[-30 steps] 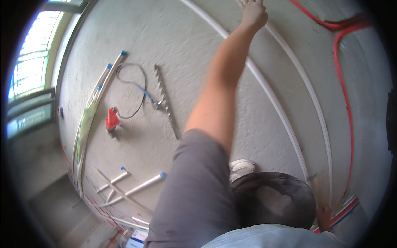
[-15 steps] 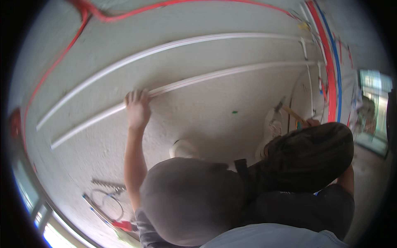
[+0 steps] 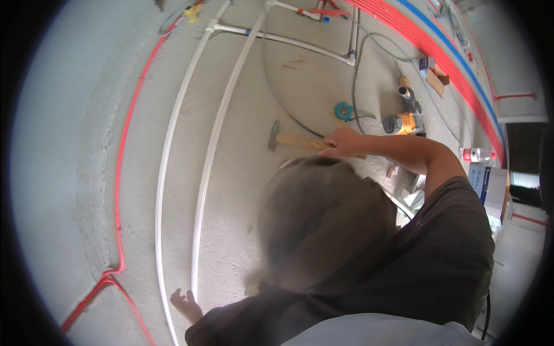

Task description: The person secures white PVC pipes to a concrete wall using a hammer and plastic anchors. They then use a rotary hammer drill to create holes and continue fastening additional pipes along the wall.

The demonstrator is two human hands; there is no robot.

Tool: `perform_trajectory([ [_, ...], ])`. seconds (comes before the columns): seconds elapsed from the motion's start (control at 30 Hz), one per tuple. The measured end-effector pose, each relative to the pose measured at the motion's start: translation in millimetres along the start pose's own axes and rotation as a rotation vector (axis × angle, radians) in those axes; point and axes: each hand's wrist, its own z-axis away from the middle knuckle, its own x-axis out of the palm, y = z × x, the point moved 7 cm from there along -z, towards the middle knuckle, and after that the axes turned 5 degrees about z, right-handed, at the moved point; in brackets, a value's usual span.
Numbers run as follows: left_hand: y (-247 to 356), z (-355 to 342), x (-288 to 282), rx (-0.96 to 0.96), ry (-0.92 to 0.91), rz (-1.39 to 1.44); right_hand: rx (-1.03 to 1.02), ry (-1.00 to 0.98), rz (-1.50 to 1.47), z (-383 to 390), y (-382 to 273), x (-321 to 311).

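My right hand (image 3: 343, 142) is closed round the wooden handle of a hammer (image 3: 295, 140), whose metal head points left over the bare grey floor. My left hand (image 3: 187, 307) is low in the view, between two long white pipes (image 3: 200, 199) that run along the floor. Its fingers are apart and nothing shows in them; whether they touch a pipe I cannot tell. Beyond the hammer lies a round teal tape measure (image 3: 342, 111). My dark-clad knee hides the floor below the right hand.
An orange and black power drill (image 3: 404, 123) lies to the right, near an open small box (image 3: 434, 75) and a bottle (image 3: 478, 154). Red conduits (image 3: 415, 37) and a blue one run along the right. A red conduit (image 3: 121, 173) runs left of the pipes. A dark cable curves over the floor.
The view has swung to the right, so the pipes now run away from me. My left hand has come off the pipe it was resting on. The hammer stays in my right hand.
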Motion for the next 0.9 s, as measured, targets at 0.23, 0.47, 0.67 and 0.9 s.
perform_trajectory([
  [0.23,186,-81,-73,0.061,-0.357,-0.156,-0.066,0.344,-0.160,-12,-9,-66],
  [0.47,377,-120,-48,0.249,-0.341,-0.057,-0.016,0.525,-0.378,6,32,-65],
  [0.67,406,-116,24,0.454,-0.804,-0.220,0.205,0.773,-0.427,-42,108,-155],
  [0.9,474,-164,70,0.423,-0.794,-0.281,0.524,1.244,-0.132,79,244,-238],
])
